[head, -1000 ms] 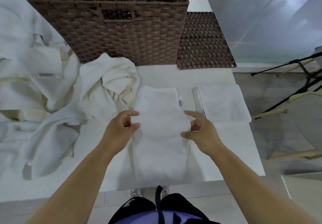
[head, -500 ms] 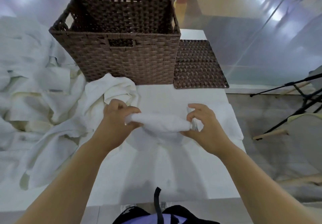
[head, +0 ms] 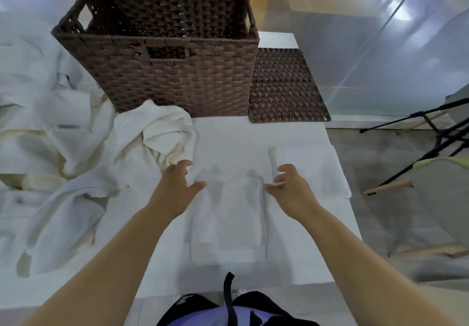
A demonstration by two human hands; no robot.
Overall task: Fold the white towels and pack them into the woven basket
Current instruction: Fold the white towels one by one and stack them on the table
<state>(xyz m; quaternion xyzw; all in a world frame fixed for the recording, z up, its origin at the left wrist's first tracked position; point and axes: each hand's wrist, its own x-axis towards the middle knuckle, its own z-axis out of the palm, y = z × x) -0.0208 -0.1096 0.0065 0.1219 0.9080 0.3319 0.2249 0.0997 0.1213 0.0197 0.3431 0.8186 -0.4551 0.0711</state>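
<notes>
Both hands hover low over the folded white towel (head: 227, 214) lying flat on the counter (head: 228, 135), the left hand (head: 177, 188) at its left edge and the right hand (head: 289, 188) at its right, fingers spread and loosely curled, pinching nothing. The towel looks soft, light and limp; it would sag if lifted by one corner, so I'd judge the safest hold is under both side edges at once, or with a palm slid beneath, to keep the fold from spilling open. Just past the right fingers lies another folded towel (head: 304, 168), its thick rolled edge nearest them. Beyond the left fingertips a crumpled cream towel (head: 157, 133) leans against the woven basket (head: 177, 82), which stands open straight ahead of both hands; from here it seems empty, though the floor of it is dark. A heap of unfolded towels (head: 45, 123) sprawls far off to the left. The woven lid (head: 284, 87) lies flat beside the basket, out past the right fingers. The counter is white and smooth, the room glossy-floored, with a dark stand (head: 431, 128) off to the right.
</notes>
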